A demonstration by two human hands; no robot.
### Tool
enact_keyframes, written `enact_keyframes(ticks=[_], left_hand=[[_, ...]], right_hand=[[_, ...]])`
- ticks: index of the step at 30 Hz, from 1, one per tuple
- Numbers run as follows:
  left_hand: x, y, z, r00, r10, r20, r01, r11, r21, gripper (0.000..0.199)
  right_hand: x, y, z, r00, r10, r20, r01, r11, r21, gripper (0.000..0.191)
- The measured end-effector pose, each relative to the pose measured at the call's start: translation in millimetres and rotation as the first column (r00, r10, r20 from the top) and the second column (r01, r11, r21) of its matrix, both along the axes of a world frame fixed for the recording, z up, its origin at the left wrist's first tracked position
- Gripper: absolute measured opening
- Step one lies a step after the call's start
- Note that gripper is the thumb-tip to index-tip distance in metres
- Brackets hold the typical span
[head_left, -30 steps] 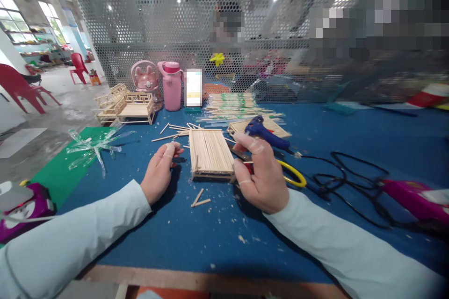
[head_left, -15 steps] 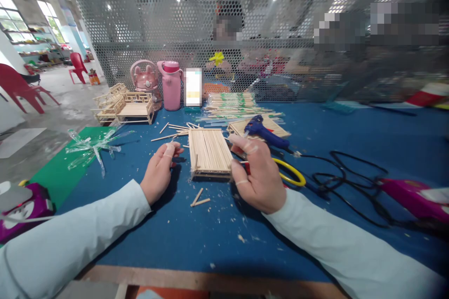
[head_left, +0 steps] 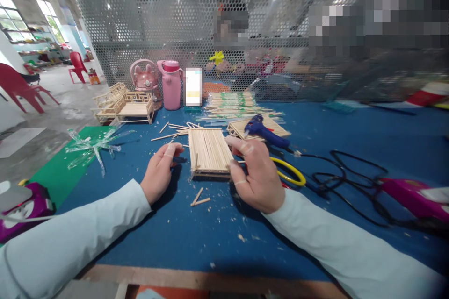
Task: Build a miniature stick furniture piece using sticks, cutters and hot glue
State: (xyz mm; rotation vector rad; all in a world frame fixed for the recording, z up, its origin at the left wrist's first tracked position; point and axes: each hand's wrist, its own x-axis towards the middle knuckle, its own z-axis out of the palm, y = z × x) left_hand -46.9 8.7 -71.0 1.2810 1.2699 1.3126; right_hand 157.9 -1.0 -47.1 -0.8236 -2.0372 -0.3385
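A small platform of pale wooden sticks point(head_left: 209, 149) sits on the blue table, with a short stick post standing at its near left corner. My right hand point(head_left: 257, 173) is at the platform's right edge, index finger and thumb against that side. A short wooden stick point(head_left: 240, 162) shows between its curled fingers; the rest of it is hidden. My left hand point(head_left: 159, 168) rests left of the platform, apart from it, thumb and fingers pressed together. Whatever they may hold is hidden. Two short sticks point(head_left: 199, 202) lie in front of the platform.
A blue glue gun point(head_left: 266, 133) lies on another stick panel point(head_left: 280, 127), its black cord point(head_left: 336, 182) looping right. Yellow-handled scissors point(head_left: 298, 177) are beside my right hand. Behind are stick bundles point(head_left: 231, 103), a pink bottle point(head_left: 171, 86) and miniature stick furniture point(head_left: 135, 105). Clear glue sticks point(head_left: 94, 145) lie left.
My right hand has shifted slightly left, closer in against the platform's right edge. My left hand and the platform look nearly unmoved.
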Motion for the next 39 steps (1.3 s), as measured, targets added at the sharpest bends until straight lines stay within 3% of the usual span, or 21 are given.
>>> enact_keyframes(ticks=[7,17,30,39], left_hand=[[-2.3,3.2,4.4,0.982,-0.167,-0.092,0.180,0.969,0.167,0.041],[-1.4,1.4,-0.3,0.919,-0.392,-0.041,0.394,0.907,0.151,0.054],[0.8,4.2,-4.2,0.927,-0.374,0.005,0.369,0.916,0.155,0.056],[0.6,2.7,0.2,0.933,-0.359,-0.005,0.356,0.923,0.148,0.054]], right_hand=[[-1.6,1.1,-0.7,1.000,0.010,0.014,-0.010,1.000,-0.019,0.050],[-5.9,-0.3,-1.2,0.998,0.057,0.024,-0.054,0.995,-0.086,0.041],[-14.1,0.3,-1.3,0.989,0.129,0.078,-0.118,0.983,-0.137,0.055],[-21.0,0.5,-4.4,0.985,0.168,0.039,-0.160,0.974,-0.161,0.043]])
